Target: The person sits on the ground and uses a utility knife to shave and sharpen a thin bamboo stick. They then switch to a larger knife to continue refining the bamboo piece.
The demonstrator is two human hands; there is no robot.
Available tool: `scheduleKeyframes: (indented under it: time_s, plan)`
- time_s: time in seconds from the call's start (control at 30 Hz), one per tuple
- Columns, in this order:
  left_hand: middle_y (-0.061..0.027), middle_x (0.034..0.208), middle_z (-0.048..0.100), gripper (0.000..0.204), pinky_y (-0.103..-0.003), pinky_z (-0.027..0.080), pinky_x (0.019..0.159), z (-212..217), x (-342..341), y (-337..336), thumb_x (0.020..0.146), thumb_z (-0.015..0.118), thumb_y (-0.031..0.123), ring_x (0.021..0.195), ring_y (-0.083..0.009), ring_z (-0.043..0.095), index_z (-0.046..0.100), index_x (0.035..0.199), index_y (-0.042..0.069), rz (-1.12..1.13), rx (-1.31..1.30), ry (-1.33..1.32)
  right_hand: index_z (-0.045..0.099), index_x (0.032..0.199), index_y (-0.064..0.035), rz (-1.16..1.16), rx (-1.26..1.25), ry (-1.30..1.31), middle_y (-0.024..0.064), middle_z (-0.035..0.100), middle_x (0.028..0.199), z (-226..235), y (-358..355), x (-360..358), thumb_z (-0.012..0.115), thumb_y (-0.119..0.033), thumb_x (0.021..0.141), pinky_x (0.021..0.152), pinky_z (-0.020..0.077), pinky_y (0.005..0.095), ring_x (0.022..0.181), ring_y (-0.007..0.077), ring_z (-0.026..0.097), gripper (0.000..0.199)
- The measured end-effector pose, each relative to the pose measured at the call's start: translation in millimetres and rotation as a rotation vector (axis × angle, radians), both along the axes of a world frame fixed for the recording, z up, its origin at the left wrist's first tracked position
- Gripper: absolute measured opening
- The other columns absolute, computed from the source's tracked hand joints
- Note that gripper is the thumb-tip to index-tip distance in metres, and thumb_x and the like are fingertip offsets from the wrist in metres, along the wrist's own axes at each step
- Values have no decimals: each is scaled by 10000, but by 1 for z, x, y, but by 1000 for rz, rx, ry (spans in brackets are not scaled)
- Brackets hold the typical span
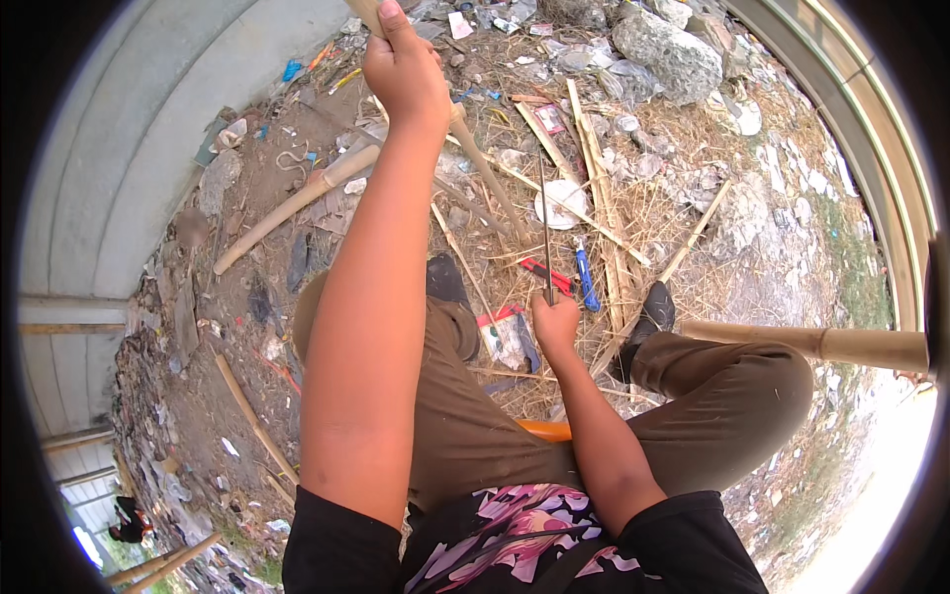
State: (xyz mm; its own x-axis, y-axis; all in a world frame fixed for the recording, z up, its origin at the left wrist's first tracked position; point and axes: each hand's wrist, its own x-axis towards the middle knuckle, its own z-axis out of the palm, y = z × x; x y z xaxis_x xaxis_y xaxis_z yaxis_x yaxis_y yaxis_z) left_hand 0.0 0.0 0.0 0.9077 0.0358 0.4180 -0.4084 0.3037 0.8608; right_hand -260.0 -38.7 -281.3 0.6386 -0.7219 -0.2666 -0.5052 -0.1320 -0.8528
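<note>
My left hand [404, 64] is stretched out far ahead and is closed around a thick bamboo pole [483, 170] that runs from the top of the view down toward my feet. My right hand [554, 322] is held close above my knees and grips a long, thin dark blade [545, 230] that points away from me, its tip near the pole. I sit on something orange [544, 430] with brown trousers and dark shoes [653, 307].
Cut bamboo poles [287, 210] and split strips [599, 188] lie on the littered dirt and dry grass. A blue-handled tool [586, 280] and a red one [542, 272] lie by my feet. Rocks [665, 51] sit at the top; another pole [821, 344] crosses at the right.
</note>
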Motion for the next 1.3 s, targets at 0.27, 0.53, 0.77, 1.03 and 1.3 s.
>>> scheduleKeyframes:
  time_s: [0.27, 0.53, 0.77, 1.03, 1.3]
  plan:
    - [17, 603, 417, 472, -267, 360, 484, -18, -17, -8, 1039, 485, 505, 490, -77, 390, 428, 847, 77, 36, 46, 81, 612, 688, 48, 13, 142, 367, 139, 600, 573, -41, -7, -66, 658, -231, 797, 575, 437, 429, 518, 243, 543, 303]
    - [37, 602, 432, 452, -267, 360, 484, -25, -7, -13, 1038, 516, 474, 508, -85, 427, 520, 787, 98, 251, 103, 47, 635, 679, 47, -107, 270, -112, 179, 621, 584, 5, -14, -28, 675, -302, 765, 621, 468, 437, 550, 284, 585, 362]
    - [3, 615, 420, 463, -270, 380, 493, -13, -19, -9, 1045, 478, 487, 509, -86, 414, 436, 866, 61, 77, 55, 99, 607, 647, 31, -34, 197, 360, 147, 573, 556, -73, -8, -68, 684, -283, 764, 590, 457, 429, 526, 240, 555, 343]
    - [43, 607, 421, 430, -259, 350, 476, -18, -13, -13, 1042, 505, 482, 506, -80, 423, 515, 821, 113, 201, 71, 60, 432, 546, -67, -198, 227, -250, -10, 420, 517, -4, 3, -39, 668, -202, 824, 491, 316, 344, 509, 90, 364, 389]
    - [-10, 620, 436, 458, -278, 387, 490, -17, -15, -3, 1044, 484, 480, 507, -93, 413, 425, 845, 72, 68, 38, 86, 579, 643, -27, -179, 285, -130, 32, 513, 521, -16, -21, -27, 629, -128, 854, 405, 346, 287, 409, 110, 462, 240]
